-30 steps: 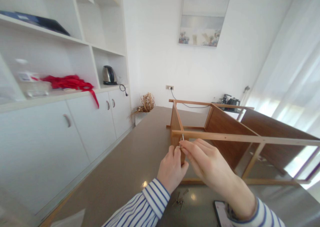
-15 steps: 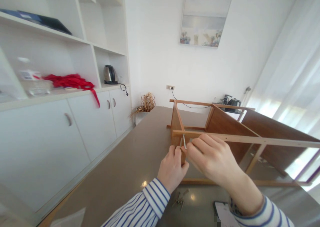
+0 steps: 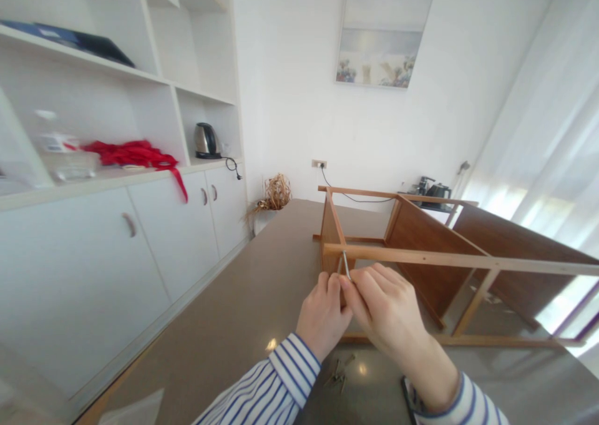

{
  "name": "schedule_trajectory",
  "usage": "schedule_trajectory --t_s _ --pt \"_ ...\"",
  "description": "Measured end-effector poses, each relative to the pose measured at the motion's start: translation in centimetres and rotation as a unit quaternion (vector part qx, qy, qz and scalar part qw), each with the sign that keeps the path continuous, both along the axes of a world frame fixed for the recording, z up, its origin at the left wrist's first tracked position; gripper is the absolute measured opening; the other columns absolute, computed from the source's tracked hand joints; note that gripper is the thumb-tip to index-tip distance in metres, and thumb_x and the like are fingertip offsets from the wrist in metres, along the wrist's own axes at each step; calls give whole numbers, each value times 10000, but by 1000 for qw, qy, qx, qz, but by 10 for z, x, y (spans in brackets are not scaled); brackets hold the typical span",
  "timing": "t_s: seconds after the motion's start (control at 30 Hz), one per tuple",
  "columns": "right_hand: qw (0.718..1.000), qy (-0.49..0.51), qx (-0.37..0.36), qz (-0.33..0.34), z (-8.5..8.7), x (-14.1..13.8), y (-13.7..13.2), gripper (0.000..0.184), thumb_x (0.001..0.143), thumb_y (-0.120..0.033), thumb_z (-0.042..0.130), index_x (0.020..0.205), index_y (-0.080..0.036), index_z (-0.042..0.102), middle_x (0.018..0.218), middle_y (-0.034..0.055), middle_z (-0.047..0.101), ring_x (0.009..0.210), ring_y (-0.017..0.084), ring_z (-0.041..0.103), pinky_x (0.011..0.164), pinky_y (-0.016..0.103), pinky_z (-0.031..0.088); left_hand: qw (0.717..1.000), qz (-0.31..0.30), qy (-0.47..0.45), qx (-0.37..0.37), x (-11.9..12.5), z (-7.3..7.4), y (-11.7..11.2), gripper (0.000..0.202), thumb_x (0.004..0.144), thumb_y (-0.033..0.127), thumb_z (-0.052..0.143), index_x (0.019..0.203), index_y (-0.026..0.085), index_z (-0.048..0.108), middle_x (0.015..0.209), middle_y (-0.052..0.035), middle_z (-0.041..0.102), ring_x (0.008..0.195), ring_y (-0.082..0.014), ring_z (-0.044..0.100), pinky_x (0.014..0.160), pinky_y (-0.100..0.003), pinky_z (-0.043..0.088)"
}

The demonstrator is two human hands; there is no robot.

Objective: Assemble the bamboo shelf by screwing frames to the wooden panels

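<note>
A wooden shelf unit (image 3: 421,258) lies on its side on the brown-grey table (image 3: 243,325). At its near left corner, my left hand (image 3: 322,312) is closed around a wooden part of the end shelf, mostly hidden by the fingers. My right hand (image 3: 390,312) pinches the lower end of a thin metal hex key (image 3: 346,265), whose upper end meets the near rail at the corner joint. Both hands are close together, fingertips almost touching. Several loose screws (image 3: 340,372) lie on the table below my hands.
A phone (image 3: 409,400) lies partly under my right forearm. A clear plastic bag (image 3: 133,409) is at the near left edge. White cabinets (image 3: 154,244) line the left side, with a kettle (image 3: 206,140) on top. A dried plant (image 3: 277,193) stands past the table.
My right hand has turned and dropped slightly, its fingers now lower around the hex key and clear of the rail. My left hand stays almost in place.
</note>
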State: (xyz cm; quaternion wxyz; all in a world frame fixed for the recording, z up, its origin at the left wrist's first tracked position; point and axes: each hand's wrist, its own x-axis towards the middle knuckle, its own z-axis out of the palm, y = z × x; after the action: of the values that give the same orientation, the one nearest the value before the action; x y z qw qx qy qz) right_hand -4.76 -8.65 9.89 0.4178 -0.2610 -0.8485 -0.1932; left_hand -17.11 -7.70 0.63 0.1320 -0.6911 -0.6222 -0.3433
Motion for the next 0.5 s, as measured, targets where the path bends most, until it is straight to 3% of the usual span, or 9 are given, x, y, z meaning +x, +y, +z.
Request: schedule_trajectory --t_s 0.03,0.1,0.23,0.37,0.5 --pt "1000 -20 -4 3 3 8 2 149 894 -288 509 886 -165 593 733 40 632 688 159 546 650 285 397 1000 5 -3 -6 0 0 0 176 814 178 432 983 142 466 881 -75 523 768 -196 579 658 -313 509" --pt "999 -39 18 -7 10 29 9 335 864 -363 554 1107 -134 551 977 105 655 875 213 579 756 337 427 1000 15 -5 -6 0 0 -1 242 784 187 463 1021 138 456 902 -74 524 777 -198 587 653 -305 511" --pt "994 -79 53 -57 18 81 35 495 829 -420 588 1233 -151 489 1202 136 589 1078 268 537 900 409 405 1000 18 1 1 -1 -1 -1 337 731 184 498 1059 136 434 921 -68 528 773 -196 599 652 -296 515" --pt "979 -140 54 -136 18 128 70 504 865 -449 526 1268 -151 471 1180 127 607 1053 278 553 942 444 378 1000 22 -1 9 -3 0 -2 339 736 178 491 1064 133 417 927 -73 535 792 -203 610 644 -291 519" --pt "969 -198 57 -138 19 149 90 352 907 -415 470 1138 -164 558 981 89 671 856 214 613 813 352 432 1000 22 -4 20 -7 2 -3 320 755 172 475 1066 141 407 916 -67 544 789 -200 620 642 -289 520"
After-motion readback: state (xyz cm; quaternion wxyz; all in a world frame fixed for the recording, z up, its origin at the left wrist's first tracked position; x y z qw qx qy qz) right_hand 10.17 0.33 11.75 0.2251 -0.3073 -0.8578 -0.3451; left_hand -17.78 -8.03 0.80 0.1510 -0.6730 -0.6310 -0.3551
